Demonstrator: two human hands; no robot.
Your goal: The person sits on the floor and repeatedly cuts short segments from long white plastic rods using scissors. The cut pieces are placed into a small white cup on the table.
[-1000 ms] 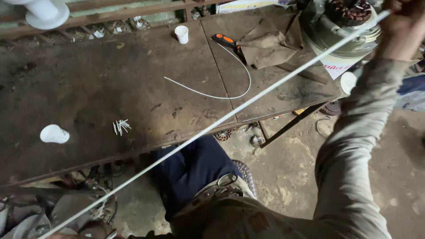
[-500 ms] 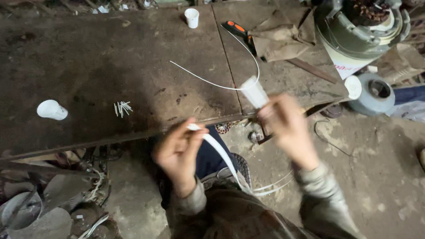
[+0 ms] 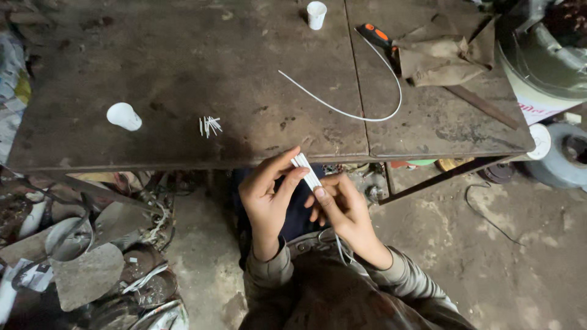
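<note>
Both my hands meet just in front of the dark metal table's [image 3: 183, 73] near edge. My left hand [image 3: 267, 194] pinches the upper end of a folded bundle of thin white tubing [image 3: 305, 170], thumb and forefinger on it. My right hand [image 3: 340, 208] holds the lower part of the same bundle, and a strand trails down toward my lap. On the table lie a long curved piece of white tubing [image 3: 348, 113] and a small pile of short white cut pieces [image 3: 210, 125].
Two small white cups [image 3: 124, 116] [image 3: 316, 14] stand on the table. An orange-handled cutter [image 3: 374, 34] and a crumpled brown cloth [image 3: 446, 52] lie at the back right. A motor housing [image 3: 544, 61] stands at the right. Scrap metal [image 3: 92, 263] litters the floor at the left.
One second ago my right arm stretched the tubing out long and taut. Since then both hands have come together and the tubing is folded into a short bundle between them.
</note>
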